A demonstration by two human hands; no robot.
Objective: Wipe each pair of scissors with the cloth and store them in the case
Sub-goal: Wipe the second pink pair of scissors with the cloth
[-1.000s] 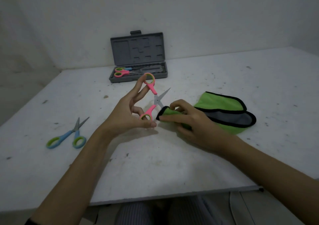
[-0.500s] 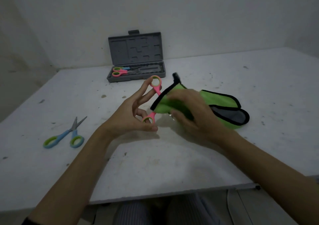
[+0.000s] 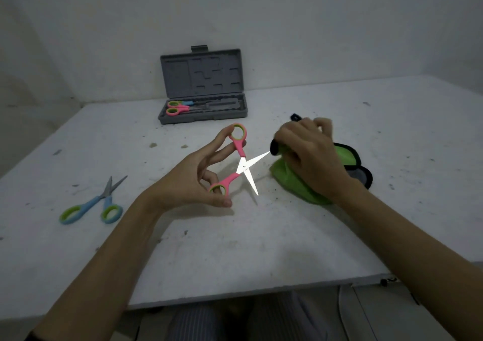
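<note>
2 scissors in case [image 3: 203, 110]; L hand [image 3: 193, 181] holds pink pair [image 3: 241, 165] spread, R hand [image 3: 308, 157] grips cloth [image 3: 292, 181] at blade; blue pair [image 3: 91, 204] on table [image 3: 235, 249] left.

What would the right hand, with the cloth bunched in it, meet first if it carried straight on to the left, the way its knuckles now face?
Most likely the upper blade tip of the pink scissors, spread open in the left hand. The right hand grips the green cloth just beside that tip, though depth is hard to judge.

Left hand [image 3: 193, 176] at frame centre, fingers curled, pinching; right hand [image 3: 311, 157] just right of it, fist clenched, both forearms reaching up from below.
</note>
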